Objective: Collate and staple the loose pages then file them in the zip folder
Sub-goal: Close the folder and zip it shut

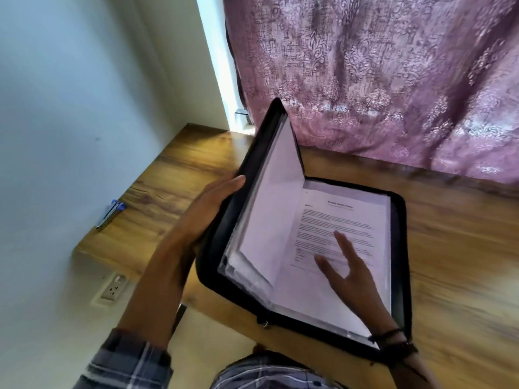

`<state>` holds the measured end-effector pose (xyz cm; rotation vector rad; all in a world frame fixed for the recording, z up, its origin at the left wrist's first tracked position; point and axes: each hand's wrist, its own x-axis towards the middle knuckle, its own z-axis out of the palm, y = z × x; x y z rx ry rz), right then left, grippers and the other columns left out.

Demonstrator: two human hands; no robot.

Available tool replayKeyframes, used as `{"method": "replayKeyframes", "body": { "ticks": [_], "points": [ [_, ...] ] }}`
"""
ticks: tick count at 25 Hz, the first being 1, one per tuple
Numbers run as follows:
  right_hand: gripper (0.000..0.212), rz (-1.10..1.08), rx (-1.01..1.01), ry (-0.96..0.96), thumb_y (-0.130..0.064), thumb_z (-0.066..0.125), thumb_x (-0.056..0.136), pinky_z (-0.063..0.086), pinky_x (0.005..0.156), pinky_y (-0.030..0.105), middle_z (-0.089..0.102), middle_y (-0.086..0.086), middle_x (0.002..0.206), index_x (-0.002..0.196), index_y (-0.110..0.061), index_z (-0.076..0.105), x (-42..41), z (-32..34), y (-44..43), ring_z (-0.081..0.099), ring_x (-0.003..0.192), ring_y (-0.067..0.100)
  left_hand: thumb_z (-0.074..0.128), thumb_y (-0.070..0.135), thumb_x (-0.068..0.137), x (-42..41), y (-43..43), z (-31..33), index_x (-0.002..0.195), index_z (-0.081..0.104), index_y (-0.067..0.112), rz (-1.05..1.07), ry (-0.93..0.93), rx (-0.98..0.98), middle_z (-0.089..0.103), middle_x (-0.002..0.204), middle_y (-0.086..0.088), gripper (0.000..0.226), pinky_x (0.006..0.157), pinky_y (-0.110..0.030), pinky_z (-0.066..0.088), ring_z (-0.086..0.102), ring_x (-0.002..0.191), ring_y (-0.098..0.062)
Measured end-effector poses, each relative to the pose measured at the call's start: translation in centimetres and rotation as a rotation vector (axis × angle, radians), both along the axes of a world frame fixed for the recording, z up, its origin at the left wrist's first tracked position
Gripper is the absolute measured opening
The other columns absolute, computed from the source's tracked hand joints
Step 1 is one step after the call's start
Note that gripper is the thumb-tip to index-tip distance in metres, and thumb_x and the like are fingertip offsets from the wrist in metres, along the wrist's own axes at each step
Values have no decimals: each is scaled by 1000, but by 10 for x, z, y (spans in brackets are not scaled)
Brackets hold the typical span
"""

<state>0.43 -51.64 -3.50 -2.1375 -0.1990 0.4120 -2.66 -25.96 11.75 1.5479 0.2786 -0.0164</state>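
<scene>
- Filing stage, judged: zip folder lies open at the near edge of the wooden desk, its right half flat, its left cover raised at an angle.
- Left hand is wrapped around the outer edge of the raised cover, fingers on the outside; grip closed on the cover.
- Right hand is laid flat on the printed pages in the right half, fingers spread; nothing is pinched, only pressed.
- Whether the pages are stapled cannot be told; corner too blurred.
- Handling, judged: paper stack light, floppy, prone to sliding and fanning, best held flat under the palm or pinched at the bound corner. Clear sleeves likely slippery. Folder shell semi-stiff, best taken by the spine or cover edge, clear of the zip track.
- Stapler, or similar, lies far left on the desk by the wall, well apart from the folder.
</scene>
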Motion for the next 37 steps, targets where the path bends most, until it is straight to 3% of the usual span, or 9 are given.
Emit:
{"method": "replayKeyframes", "body": {
  "ticks": [3,7,11,14,17,21,25,29,37],
  "points": [
    [64,138,376,205,-74,44,86,23,115,25,20,-39,152,145,-60,22,-45,53,11,23,140,-14,41,31,102,-5,-51,5,124,63,9,-55,36,-140,69,112,-11,38,94,-39,49,65,100,-24],
    [97,161,791,486,-98,34,60,26,120,40,27,-26,156,146,-57,24,-74,61,14,30,144,0,28,29,106,-13,-112,-34,119,57,29,-5,9,-1,66,116,18,31,96,-8,41,58,111,11],
    [111,-77,1204,665,-91,51,60,23,118,58,49,7,149,146,-21,46,-81,54,-25,43,139,27,30,83,76,-24,-139,-114,149,19,47,-61,245,347,7,160,24,83,122,-46,1,-2,148,-2],
    [104,-200,1327,631,-84,49,68,33,112,60,51,14,145,144,-14,48,-91,49,-59,47,135,34,29,77,86,-30,-152,-139,151,9,45,-35,428,538,-3,161,17,75,119,-54,-2,-7,149,-12],
    [72,-333,1131,505,-39,79,76,52,98,49,59,18,135,135,-8,53,-94,32,-77,60,122,32,39,74,85,-40,-149,-157,151,23,37,82,417,540,18,160,5,77,118,-54,18,17,147,-25],
    [41,-573,959,468,3,60,90,57,90,44,68,13,123,130,-4,53,-79,-6,-91,65,114,30,50,38,97,-51,-137,-169,130,50,30,171,330,358,54,132,3,33,107,-41,41,50,124,-19],
    [49,-720,770,349,-4,70,88,55,94,47,64,14,125,131,-6,47,-61,-32,-95,64,114,30,55,25,96,-63,-122,-170,146,38,25,73,373,407,44,147,2,53,113,-44,37,43,134,-16],
    [77,-663,82,-79,-14,77,82,38,112,46,37,12,148,146,-9,34,-69,-30,-92,36,136,25,67,22,90,-85,-114,-159,140,45,18,3,355,516,50,127,4,55,97,-29,49,52,118,-15],
    [59,261,-416,-504,-45,28,104,1,123,39,5,-4,164,157,-22,13,-86,-55,-40,1,153,14,73,-11,75,-97,-88,-155,94,63,24,-143,370,471,70,92,-3,41,68,-11,52,66,80,-9]
  ]
}}
